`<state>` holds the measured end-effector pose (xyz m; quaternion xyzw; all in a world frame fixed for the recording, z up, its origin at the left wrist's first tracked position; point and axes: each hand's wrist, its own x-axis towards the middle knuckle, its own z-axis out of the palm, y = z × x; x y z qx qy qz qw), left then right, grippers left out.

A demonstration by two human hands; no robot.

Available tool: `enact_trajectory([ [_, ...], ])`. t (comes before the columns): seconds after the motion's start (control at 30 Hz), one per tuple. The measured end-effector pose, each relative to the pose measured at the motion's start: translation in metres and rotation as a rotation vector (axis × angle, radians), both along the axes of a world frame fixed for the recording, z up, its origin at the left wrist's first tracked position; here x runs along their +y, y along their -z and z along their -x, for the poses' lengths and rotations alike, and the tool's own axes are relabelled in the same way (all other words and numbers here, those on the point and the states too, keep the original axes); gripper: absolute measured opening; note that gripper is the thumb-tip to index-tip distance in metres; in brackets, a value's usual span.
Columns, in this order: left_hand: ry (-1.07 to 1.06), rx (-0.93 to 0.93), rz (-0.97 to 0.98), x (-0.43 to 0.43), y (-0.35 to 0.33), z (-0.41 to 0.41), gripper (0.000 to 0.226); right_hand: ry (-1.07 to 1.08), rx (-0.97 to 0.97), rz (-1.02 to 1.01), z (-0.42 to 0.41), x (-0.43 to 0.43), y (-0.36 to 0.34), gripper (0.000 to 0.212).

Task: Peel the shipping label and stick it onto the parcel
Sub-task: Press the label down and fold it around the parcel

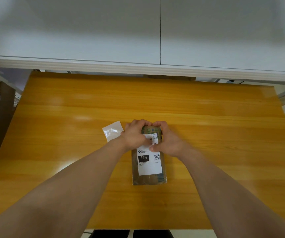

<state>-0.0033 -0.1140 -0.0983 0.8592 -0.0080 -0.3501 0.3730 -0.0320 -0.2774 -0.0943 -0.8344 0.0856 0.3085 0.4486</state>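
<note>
On the white shipping label (149,158) stuck to your brown parcel (148,179), you can read "15H" in white on a black box, beside a QR code. The smaller print is illegible.
</note>
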Motion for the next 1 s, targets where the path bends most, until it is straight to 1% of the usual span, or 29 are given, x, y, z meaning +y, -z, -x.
enact_trajectory([
  [0.07,0.049,0.009,-0.052,0.000,-0.005,0.002,0.079,-0.022,0.007,0.021,0.001,0.001,0.001,0.093],
  [0.17,0.049,-0.021,-0.100,-0.003,-0.006,0.005,0.083,0.008,-0.011,0.002,0.002,0.001,-0.001,0.083],
  [0.3,-0.040,-0.068,-0.097,-0.007,-0.002,0.009,0.073,0.124,-0.065,-0.035,0.003,0.006,0.001,0.057],
  [0.47,-0.105,-0.105,-0.101,-0.012,-0.001,0.011,0.053,0.226,-0.115,-0.002,0.004,0.014,0.011,0.045],
  [0.57,-0.153,-0.107,-0.075,-0.013,0.000,0.011,0.049,0.261,-0.138,0.015,0.005,0.017,0.014,0.037],
  [0.73,-0.233,-0.112,-0.053,-0.015,0.003,0.011,0.039,0.265,-0.153,0.053,0.002,0.018,0.014,0.018],
  [0.8,-0.260,-0.107,-0.029,-0.016,0.006,0.011,0.038,0.242,-0.129,0.023,0.001,0.016,0.011,0.018],
  [0.87,-0.325,-0.106,0.007,-0.016,0.008,0.011,0.037,0.236,-0.121,0.019,0.000,0.015,0.007,0.024],
  [0.93,-0.426,-0.109,0.023,-0.018,0.008,0.012,0.038,0.271,-0.122,0.046,0.000,0.012,0.003,0.032],
  [1.0,-0.533,-0.108,0.003,-0.020,0.007,0.014,0.041,0.303,-0.101,0.116,-0.001,0.009,-0.002,0.038],
])
